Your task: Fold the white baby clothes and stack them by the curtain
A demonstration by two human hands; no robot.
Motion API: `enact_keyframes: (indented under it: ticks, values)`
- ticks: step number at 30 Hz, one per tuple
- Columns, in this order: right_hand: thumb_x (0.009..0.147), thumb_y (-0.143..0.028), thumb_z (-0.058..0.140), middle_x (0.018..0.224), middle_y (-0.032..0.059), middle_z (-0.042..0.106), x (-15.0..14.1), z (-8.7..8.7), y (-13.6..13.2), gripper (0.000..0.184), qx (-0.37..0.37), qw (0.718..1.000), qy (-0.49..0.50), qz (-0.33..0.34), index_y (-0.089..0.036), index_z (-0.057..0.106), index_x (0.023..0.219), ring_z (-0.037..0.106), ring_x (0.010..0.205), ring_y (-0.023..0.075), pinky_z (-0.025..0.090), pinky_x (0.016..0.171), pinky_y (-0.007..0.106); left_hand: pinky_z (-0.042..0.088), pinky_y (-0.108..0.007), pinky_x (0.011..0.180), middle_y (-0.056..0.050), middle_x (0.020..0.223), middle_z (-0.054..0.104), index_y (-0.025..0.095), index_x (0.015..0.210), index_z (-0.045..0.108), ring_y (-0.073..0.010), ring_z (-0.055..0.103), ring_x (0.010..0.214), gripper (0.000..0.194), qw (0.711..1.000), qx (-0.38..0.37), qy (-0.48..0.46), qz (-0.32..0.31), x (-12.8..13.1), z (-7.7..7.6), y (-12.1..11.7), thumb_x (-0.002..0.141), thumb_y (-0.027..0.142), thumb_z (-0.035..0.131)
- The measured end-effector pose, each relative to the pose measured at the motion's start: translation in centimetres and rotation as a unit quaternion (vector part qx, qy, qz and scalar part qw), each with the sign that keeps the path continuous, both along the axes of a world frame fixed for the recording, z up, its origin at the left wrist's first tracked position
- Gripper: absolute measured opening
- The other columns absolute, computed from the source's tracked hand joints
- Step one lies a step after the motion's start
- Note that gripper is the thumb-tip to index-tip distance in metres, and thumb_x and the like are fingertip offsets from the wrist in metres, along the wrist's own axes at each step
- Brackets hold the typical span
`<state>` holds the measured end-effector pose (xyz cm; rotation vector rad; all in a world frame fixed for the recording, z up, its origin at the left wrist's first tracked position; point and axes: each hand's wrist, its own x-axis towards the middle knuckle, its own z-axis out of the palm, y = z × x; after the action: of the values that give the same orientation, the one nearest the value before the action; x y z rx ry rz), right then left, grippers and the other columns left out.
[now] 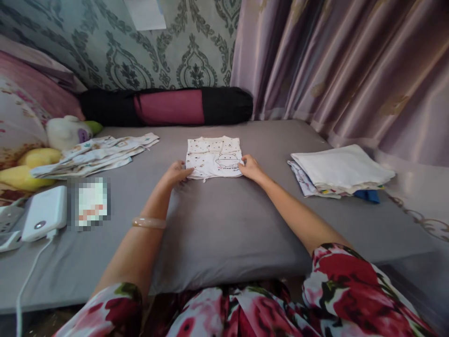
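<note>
A small white baby shirt (pixel 213 159) with dark specks and a line-drawn animal print lies folded flat on the grey bed sheet. At its lower left corner is my left hand (pixel 178 173), closed on the edge with the thumb on top. My right hand (pixel 251 168) pinches the right edge beside the animal print. The fingertips under the cloth are hidden. To the right lies a stack of folded white cloths (pixel 342 169), apart from my right hand.
Loose printed clothes (pixel 101 154) lie at the left near plush toys (pixel 66 132). A white power bank (pixel 45 213) with a cable, and a blurred small item (pixel 92 203), rest at the front left. A black and maroon bolster (pixel 168 106) lines the back wall; curtains (pixel 333 61) hang right.
</note>
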<state>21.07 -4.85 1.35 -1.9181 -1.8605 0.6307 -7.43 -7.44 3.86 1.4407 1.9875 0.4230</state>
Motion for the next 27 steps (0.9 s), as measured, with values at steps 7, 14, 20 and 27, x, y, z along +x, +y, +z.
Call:
enact_keyframes:
  ticks: [7,14,20,27]
  values:
    - [0.080,-0.026,0.055,0.072,-0.0018,0.059,1.1,0.4,-2.4,0.020,0.008,0.993,0.052,0.105,-0.020,0.064,0.097,0.053,0.064,0.0130,0.039,0.062,0.023,0.036,-0.020,0.053,0.004,0.064,0.058,0.018,0.117,0.057,-0.0107,0.051,0.056,0.045,0.985,0.050,-0.151,-0.067,-1.0,0.2,-1.7,0.075,0.033,0.062]
    - [0.075,-0.013,0.058,0.086,0.0018,0.063,1.9,-0.2,-2.8,0.030,0.065,0.986,-0.005,0.155,-0.020,0.064,0.104,0.056,0.076,0.0154,0.042,0.071,0.025,0.040,-0.026,0.062,0.000,0.074,0.062,0.015,0.097,0.068,-0.0145,0.054,0.068,0.047,0.976,0.099,-0.121,-0.149,-2.3,-0.8,-1.3,0.067,0.051,0.067]
    - [0.087,-0.023,0.053,0.098,0.0062,0.060,1.7,-0.6,-2.4,0.017,0.168,0.976,-0.054,0.130,-0.021,0.067,0.096,0.057,0.085,0.0181,0.044,0.079,0.029,0.043,-0.029,0.067,-0.002,0.076,0.062,0.017,0.096,0.069,-0.0170,0.056,0.069,0.034,0.961,0.177,0.034,-0.208,-3.0,-1.5,-0.2,0.073,0.039,0.058]
    - [0.088,-0.023,0.050,0.101,0.0088,0.064,1.1,-0.2,0.1,0.017,0.251,0.960,0.018,0.120,-0.018,0.064,0.095,0.059,0.095,0.0207,0.044,0.085,0.031,0.046,-0.032,0.078,-0.009,0.091,0.063,0.017,0.089,0.069,-0.0197,0.057,0.081,0.027,0.942,0.292,0.051,-0.159,-2.7,-1.3,1.9,0.080,0.038,0.056]
